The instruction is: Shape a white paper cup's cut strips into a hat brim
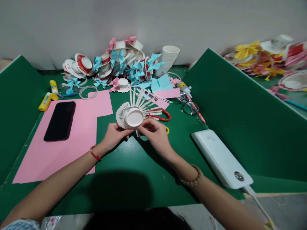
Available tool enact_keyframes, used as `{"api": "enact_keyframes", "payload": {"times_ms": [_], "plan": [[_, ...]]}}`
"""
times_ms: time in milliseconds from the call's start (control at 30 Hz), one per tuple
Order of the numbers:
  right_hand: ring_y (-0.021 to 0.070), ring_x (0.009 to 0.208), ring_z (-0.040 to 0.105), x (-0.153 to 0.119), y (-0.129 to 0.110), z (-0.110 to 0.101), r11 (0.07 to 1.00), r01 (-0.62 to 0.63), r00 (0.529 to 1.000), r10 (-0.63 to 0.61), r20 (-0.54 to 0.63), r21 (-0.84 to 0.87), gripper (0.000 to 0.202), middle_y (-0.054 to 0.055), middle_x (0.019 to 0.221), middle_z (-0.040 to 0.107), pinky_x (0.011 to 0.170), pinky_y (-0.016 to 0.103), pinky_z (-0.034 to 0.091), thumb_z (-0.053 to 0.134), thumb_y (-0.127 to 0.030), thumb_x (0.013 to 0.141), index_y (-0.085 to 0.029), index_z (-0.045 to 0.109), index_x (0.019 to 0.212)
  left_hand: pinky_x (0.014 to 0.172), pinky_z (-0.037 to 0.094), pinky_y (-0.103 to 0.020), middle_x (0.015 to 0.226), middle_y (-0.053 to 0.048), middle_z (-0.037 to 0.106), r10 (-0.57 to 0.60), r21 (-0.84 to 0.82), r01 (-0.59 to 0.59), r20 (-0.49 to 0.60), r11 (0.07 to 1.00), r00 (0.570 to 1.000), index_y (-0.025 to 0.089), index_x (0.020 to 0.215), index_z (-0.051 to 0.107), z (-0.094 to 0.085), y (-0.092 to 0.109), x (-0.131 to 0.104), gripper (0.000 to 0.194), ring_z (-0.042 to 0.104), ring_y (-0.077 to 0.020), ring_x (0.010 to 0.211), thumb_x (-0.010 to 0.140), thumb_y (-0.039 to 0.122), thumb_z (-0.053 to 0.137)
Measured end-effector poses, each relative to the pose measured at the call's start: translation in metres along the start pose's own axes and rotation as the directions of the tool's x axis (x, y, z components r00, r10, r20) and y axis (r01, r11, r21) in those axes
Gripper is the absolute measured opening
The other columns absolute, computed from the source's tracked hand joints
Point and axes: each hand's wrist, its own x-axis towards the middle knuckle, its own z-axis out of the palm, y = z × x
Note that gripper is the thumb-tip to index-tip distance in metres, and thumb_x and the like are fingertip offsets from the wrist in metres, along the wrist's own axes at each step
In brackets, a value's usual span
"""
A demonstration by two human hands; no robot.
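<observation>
Between my two hands is a white paper cup [134, 118] with its wall cut into strips and its round base facing up. On its left side the strips are folded into a scalloped rim; toward the back and right they fan out straight. My left hand [115, 136] pinches the near left edge with thumb and fingers. At the near right edge, my right hand [154, 134] is closed on the strips, its fingertips partly hidden. Just behind the right hand lies a red-handled tool [166, 115], probably scissors, partly covered by the strips.
Pink paper [83, 153] with a black phone [60, 121] lies left, near glue sticks [45, 101]. Finished cup crafts with bows [117, 59] and stacked paper cups [169, 59] stand behind. Eyeglasses [191, 108] and a white power bank [222, 158] are right. Green partitions [249, 121] flank the desk.
</observation>
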Motion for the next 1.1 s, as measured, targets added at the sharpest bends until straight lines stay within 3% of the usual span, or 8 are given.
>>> {"api": "enact_keyframes", "payload": {"times_ms": [433,833,1100], "plan": [[0.0133,0.057,0.051,-0.0031,0.0037,0.0026,0.967,0.044,0.999,-0.037,0.030,-0.250,0.017,0.000,0.058,0.056,0.057,0.028,0.041,0.055,-0.029,0.075,-0.018,0.056,0.062,0.042,0.034,-0.019,0.050,0.003,0.054,0.003,-0.019,-0.004,-0.053,1.000,0.999,0.011,0.063,0.056,0.0017,0.0019,0.0014,0.022,0.044,-0.0053,0.042,0.055,0.024,0.072],[0.0104,0.049,0.049,0.0000,0.0023,0.0013,0.997,-0.011,0.999,0.008,-0.033,-0.073,0.016,-0.003,0.054,0.055,0.051,0.025,0.040,0.062,-0.031,0.069,-0.018,0.058,0.061,0.045,0.036,-0.020,0.052,0.001,0.056,0.029,0.037,-0.029,0.003,0.999,1.000,0.011,0.066,0.061,0.0001,0.0000,-0.0003,0.023,0.046,-0.0067,0.046,0.059,0.029,0.073],[0.0090,0.045,0.047,-0.0018,-0.0021,0.0013,0.997,0.027,0.998,-0.030,-0.046,-0.070,0.016,-0.005,0.050,0.051,0.046,0.023,0.038,0.059,-0.028,0.072,-0.019,0.054,0.060,0.054,0.042,-0.022,0.061,-0.001,0.063,0.076,-0.009,-0.076,0.017,0.997,0.997,0.012,0.068,0.065,0.0018,0.0028,-0.0012,0.020,0.048,-0.0072,0.051,0.057,0.025,0.074]]}}
